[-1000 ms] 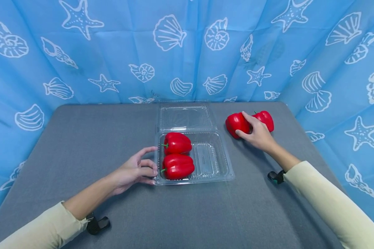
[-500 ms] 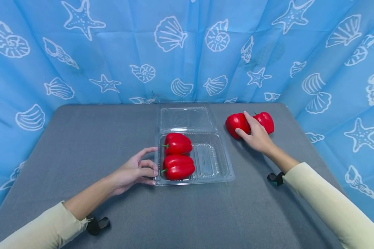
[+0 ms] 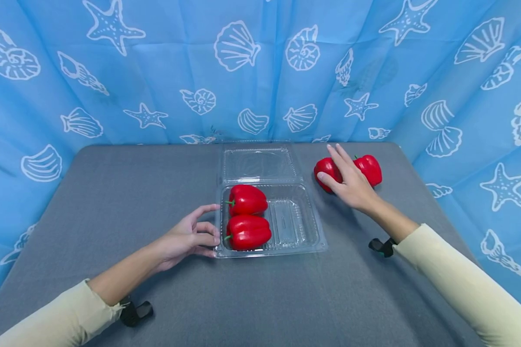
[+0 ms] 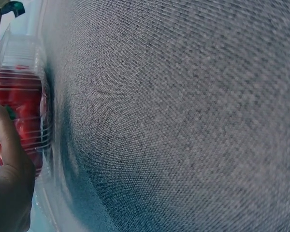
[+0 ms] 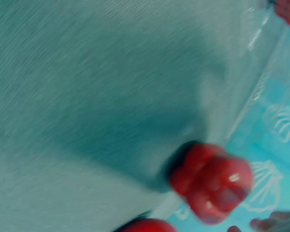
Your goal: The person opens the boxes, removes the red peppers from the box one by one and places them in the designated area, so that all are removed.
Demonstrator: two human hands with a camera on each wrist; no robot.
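My left hand (image 3: 186, 239) touches the left edge of a clear plastic clamshell container (image 3: 314, 243), its fingertips spread along the rim. Inside that container two red bell peppers (image 3: 248, 232) lie side by side in the left half, green stems leftward. My right hand (image 3: 351, 185), with its fingers extended, hovers over another red bell pepper (image 3: 325, 173) to the right of the container. In the right wrist view this pepper (image 5: 210, 181) stands apart from the visible fingertips. A further red bell pepper (image 3: 369, 169) lies just beyond the right hand.
The container's hinged lid (image 3: 258, 164) lies folded back towards the rear of the grey cloth-covered table (image 3: 260, 299). A blue curtain (image 3: 165, 67) with white shells and starfish hangs behind the table. Black wrist devices (image 3: 134, 313) sit under both forearms.
My right hand has let go of the nearer loose pepper; its fingers have straightened and lifted slightly. The left hand and the container have stayed in place.
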